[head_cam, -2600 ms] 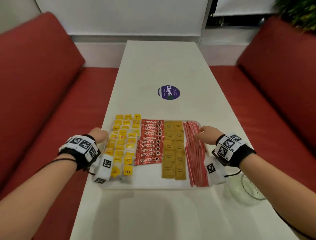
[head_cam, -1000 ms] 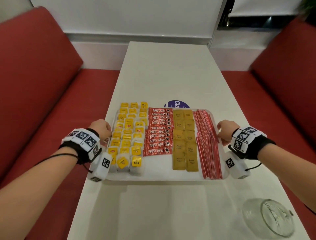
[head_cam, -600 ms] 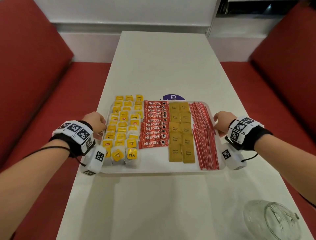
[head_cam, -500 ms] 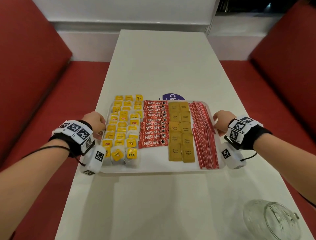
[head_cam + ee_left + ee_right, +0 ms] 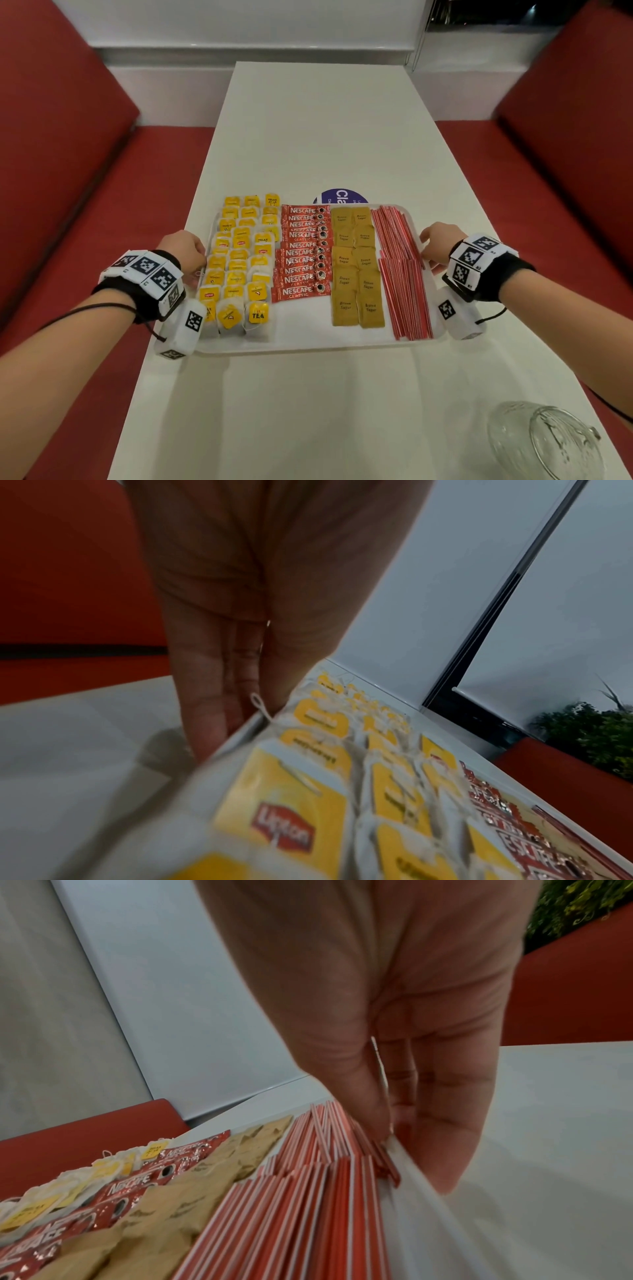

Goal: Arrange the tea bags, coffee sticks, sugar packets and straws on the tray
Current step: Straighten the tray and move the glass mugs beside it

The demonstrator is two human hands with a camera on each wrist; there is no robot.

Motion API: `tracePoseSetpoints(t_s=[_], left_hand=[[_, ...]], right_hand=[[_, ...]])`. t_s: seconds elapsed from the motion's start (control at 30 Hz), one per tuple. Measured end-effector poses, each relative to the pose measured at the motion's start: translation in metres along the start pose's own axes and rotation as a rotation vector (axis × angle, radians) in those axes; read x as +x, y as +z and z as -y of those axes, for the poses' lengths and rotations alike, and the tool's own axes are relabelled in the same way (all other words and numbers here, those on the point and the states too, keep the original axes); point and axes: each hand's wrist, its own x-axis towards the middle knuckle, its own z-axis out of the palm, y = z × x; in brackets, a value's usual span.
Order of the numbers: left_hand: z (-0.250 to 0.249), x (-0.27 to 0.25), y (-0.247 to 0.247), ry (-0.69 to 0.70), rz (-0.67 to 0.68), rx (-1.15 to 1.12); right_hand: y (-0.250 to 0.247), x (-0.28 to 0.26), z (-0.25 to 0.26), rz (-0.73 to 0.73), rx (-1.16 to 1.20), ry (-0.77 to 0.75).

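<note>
A white tray (image 5: pixel 308 329) lies on the white table (image 5: pixel 325 120). It carries four columns: yellow tea bags (image 5: pixel 239 267) at the left, red Nescafe coffee sticks (image 5: pixel 303 253), brown sugar packets (image 5: pixel 356 270), and red-striped straws (image 5: pixel 402 274) at the right. My left hand (image 5: pixel 202 260) grips the tray's left rim (image 5: pixel 232 745), with its fingers (image 5: pixel 209 723) going down outside the edge beside the tea bags (image 5: pixel 308 804). My right hand (image 5: pixel 424 250) grips the right rim (image 5: pixel 421 1191), thumb by the straws (image 5: pixel 291 1204) and fingers (image 5: pixel 452 1137) outside.
A clear glass jug (image 5: pixel 544 442) stands near the table's front right corner. A purple round sticker (image 5: pixel 339 198) is half covered by the tray's far edge. Red benches (image 5: pixel 68 171) flank the narrow table on both sides.
My right hand left the straws and took the tray's right rim. The tray has slid away from me, over the purple sticker. Over the last half second it has barely moved.
</note>
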Motion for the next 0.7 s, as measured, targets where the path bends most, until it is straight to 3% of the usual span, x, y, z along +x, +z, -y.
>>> tracePoseSetpoints(t_s=[0.47, 0.7], left_hand=[[0.001, -0.006, 0.000, 0.015, -0.010, -0.004], [-0.020, -0.041, -0.024, 0.070, -0.184, 0.145]], right_hand=[[-0.007, -0.021, 0.005, 0.041, -0.009, -0.003], [-0.028, -0.052, 0.000, 0.020, -0.072, -0.076]])
